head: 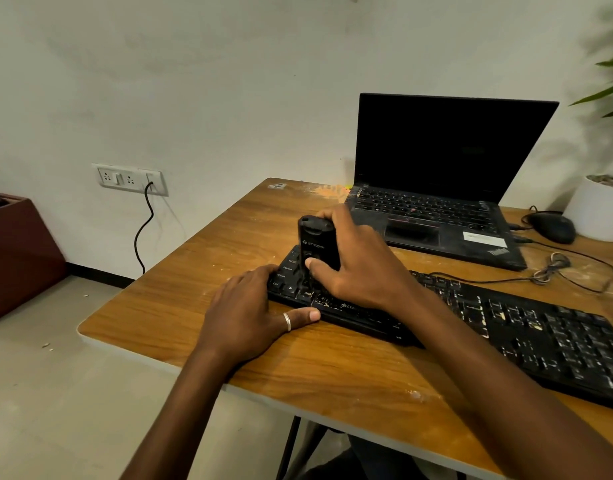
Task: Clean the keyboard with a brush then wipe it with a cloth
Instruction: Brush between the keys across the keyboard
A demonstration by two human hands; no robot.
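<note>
A black keyboard [526, 327] lies slanted across the wooden desk [201, 271], with pale crumbs between its keys. My right hand [357, 261] grips a black upright brush tool [317, 245], its lower end pressed onto the keyboard's left keys. My left hand [253, 310], with a ring on the thumb, holds the keyboard's left end, fingers over the corner and thumb along the front edge. No cloth is in view.
An open black laptop [443, 188] stands behind the keyboard. A black mouse [554, 227] and its coiled cable [554, 265] lie to the right, beside a white plant pot [599, 209]. A wall socket [130, 179] with a black cord is at the left.
</note>
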